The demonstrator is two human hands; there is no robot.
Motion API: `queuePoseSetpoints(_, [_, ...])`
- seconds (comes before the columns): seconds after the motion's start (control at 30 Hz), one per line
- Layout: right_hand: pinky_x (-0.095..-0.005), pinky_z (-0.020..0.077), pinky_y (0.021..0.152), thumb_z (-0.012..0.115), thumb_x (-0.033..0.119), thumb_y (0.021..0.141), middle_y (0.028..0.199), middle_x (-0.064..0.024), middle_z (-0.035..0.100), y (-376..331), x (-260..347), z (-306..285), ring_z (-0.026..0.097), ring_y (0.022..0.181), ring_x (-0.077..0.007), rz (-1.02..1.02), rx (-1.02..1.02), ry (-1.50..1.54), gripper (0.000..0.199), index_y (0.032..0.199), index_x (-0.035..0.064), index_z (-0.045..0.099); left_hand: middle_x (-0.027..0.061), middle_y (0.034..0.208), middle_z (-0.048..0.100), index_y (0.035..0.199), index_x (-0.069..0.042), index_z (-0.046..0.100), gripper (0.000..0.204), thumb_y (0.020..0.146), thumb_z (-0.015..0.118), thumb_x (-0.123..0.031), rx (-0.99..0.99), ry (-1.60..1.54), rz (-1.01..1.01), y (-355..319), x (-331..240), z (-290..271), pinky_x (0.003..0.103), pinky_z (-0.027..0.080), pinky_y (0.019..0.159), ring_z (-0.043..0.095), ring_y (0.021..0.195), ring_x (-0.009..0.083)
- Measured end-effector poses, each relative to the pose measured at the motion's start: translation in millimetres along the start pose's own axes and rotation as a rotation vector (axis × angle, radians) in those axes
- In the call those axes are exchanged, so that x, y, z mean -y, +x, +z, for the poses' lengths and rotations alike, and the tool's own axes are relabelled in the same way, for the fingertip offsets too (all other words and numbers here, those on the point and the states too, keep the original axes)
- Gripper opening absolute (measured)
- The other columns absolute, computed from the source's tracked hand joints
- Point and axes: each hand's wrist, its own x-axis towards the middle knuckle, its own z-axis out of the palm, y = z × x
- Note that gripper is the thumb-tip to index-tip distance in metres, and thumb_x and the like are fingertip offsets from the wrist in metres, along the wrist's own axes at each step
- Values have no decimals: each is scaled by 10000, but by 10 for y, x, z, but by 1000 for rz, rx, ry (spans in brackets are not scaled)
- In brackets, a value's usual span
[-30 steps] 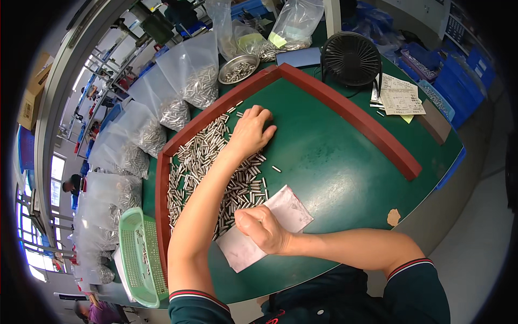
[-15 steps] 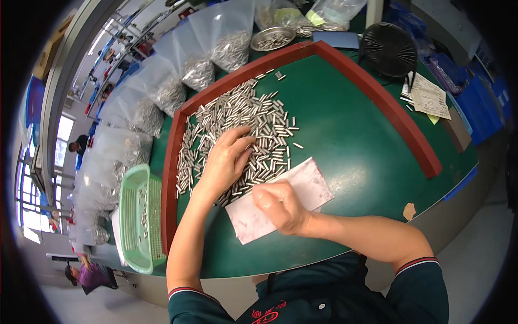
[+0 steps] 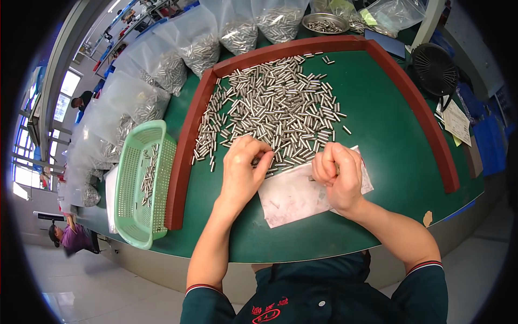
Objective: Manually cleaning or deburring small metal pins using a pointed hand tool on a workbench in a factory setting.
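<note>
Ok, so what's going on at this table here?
A person has both bare hands at the near edge of a pile of small metal pins on a green table. The left hand is curled; the right hand is closed above a pale, stained sheet. I can't tell whether either grip holds a pin. A red frame borders the pile's left, far and right sides; a green basket of pins stands outside, left.

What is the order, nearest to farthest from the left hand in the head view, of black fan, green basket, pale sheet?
1. Pale sheet: just right of the left hand.
2. Green basket: left, outside the red-brown border.
3. Black fan: far right.
</note>
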Motion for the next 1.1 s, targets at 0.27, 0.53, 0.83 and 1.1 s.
queuePoseSetpoints(0.27, [-232,217,421,303,192,888,462,-3,300,13,0,-14,243,434,-80,-5,18,45,356,553,74,285,114,723,522,797,-7,569,155,657,635,-12,22,93,77,3,-20,156,369,410,631,497,694,283])
queuePoseSetpoints(0.53, [-233,213,414,304,196,889,451,0,293,38,-5,-4,233,423,-80,-5,17,52,359,551,77,287,79,700,497,939,16,579,203,737,563,-2,141,-187,-110,5,-36,9,295,408,596,486,639,197])
queuePoseSetpoints(0.83, [-237,206,404,301,202,889,446,-3,291,26,11,2,227,417,-82,10,-15,55,365,546,77,284,72,820,614,895,-47,533,115,793,583,-31,78,-1246,-726,-10,73,-65,208,473,645,556,666,98])
queuePoseSetpoints(1.1, [-234,215,410,301,211,892,444,-2,294,39,20,13,233,419,-81,24,-20,64,366,550,81,287,80,855,603,985,-16,564,165,830,550,-72,93,-1252,-719,-16,90,-46,238,486,692,561,712,107])
